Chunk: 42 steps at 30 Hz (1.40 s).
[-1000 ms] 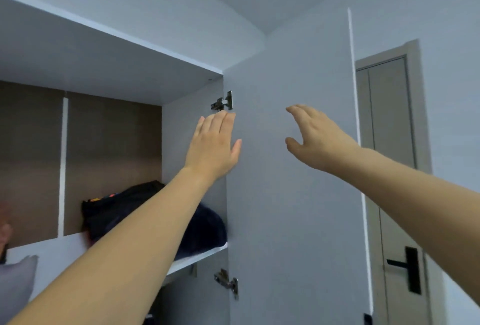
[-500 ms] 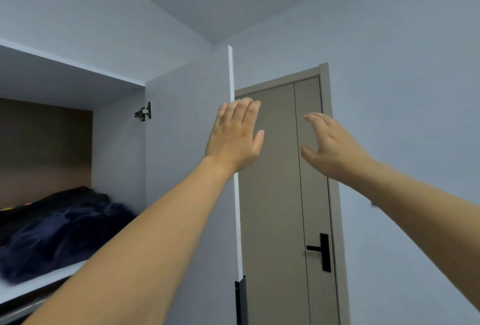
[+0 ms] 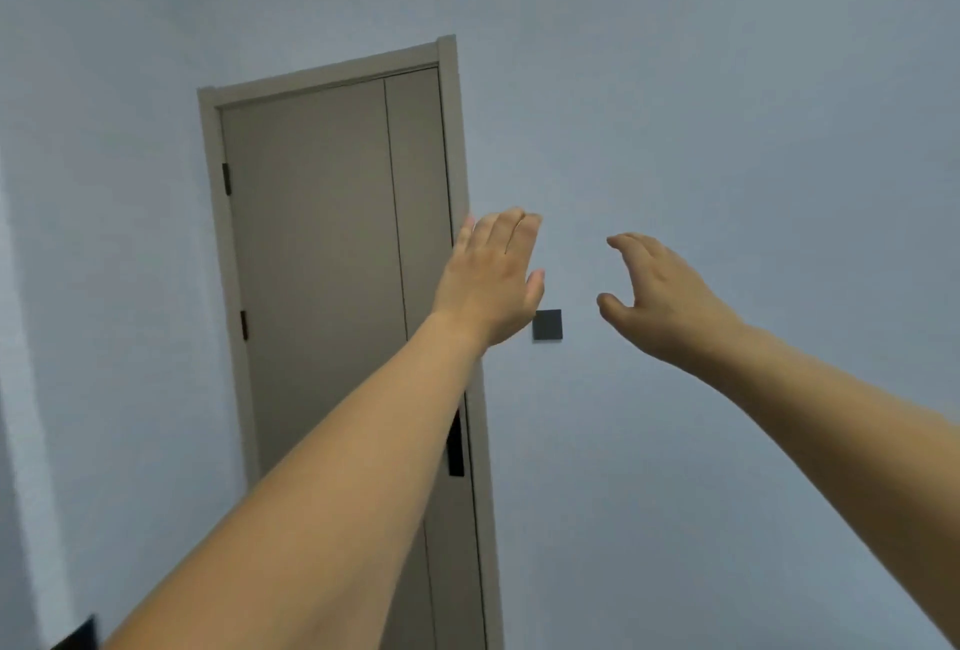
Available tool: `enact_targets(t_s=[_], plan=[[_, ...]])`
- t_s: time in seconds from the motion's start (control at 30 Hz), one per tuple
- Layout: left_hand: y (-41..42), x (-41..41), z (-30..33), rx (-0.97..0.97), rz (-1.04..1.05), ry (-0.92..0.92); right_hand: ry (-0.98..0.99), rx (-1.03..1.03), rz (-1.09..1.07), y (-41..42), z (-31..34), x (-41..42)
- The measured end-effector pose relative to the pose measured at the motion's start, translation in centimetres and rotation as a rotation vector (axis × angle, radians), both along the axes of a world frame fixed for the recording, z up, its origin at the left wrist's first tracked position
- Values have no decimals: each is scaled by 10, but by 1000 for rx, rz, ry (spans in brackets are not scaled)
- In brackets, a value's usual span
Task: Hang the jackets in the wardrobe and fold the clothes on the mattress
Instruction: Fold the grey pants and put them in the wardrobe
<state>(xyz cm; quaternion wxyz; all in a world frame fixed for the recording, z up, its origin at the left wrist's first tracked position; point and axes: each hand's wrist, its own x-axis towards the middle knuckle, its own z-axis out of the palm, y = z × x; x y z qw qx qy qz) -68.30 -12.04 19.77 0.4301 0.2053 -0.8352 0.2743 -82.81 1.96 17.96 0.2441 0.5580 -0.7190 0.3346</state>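
Observation:
Both arms are stretched out in front of me in mid-air. My left hand (image 3: 491, 277) is raised with straight fingers held together and holds nothing. My right hand (image 3: 670, 293) hangs beside it with loosely curved fingers, also holding nothing. No jacket, clothing or mattress is in view. The pale panel at the far left edge (image 3: 21, 389) is blurred; I cannot tell whether it is the wardrobe door.
A closed grey-beige room door (image 3: 317, 259) with a black handle (image 3: 455, 446) stands ahead on the left. A small dark wall switch (image 3: 548, 325) sits on the pale wall right of the door frame. A dark corner shows at the bottom left (image 3: 78, 636).
The view has swung right: the open wardrobe with its dark bundle of clothes has left the frame. Both empty hands stay raised and now sit in front of the room door and wall.

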Motion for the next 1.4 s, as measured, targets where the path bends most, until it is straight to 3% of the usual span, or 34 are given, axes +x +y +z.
enact_targets(t_s=[0.23, 0.57, 1.0, 1.17, 1.4], plan=[[-29, -197, -70, 164, -213, -82, -123, 115, -209, 4, -67, -160], [37, -434, -169, 254, -398, -301, -336, 248, -491, 112, -176, -375], [121, -715, -297, 289, -629, -595, -652, 258, -794, 241, -322, -593], [156, -846, -409, 342, -758, -779, -782, 265, -956, 272, -425, -686], [228, -958, -657, 447, -805, -1132, -977, 383, -1097, 342, -651, -773]])
